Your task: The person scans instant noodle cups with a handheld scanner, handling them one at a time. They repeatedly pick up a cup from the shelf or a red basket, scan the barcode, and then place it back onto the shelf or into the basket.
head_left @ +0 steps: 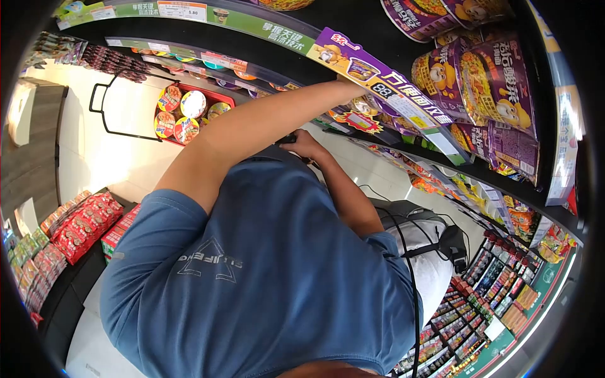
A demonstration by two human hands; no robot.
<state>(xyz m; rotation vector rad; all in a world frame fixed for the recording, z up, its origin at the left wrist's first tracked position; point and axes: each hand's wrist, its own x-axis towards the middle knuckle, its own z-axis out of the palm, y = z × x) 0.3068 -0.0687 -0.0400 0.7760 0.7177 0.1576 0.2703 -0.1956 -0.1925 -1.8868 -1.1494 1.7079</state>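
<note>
My left hand (354, 89) reaches in at a shelf edge, where a purple promotional strip (384, 79) hides its fingers. What it touches there is out of sight. Beside the strip stand purple instant noodle cups (435, 79) and a larger purple noodle pack (495, 85). Near my waist, my right hand (304, 145) is closed around a small black object (288, 138), only partly visible. On the floor at the upper left, a red basket (225, 99) holds several round noodle cups (186, 129).
The basket's black handle (94, 110) sticks out to the left. Red snack packs (85, 227) lie on a display at the left. A grey and black bag with cables (435, 236) hangs behind my right side. Shelves of small goods (479, 296) stand at the lower right.
</note>
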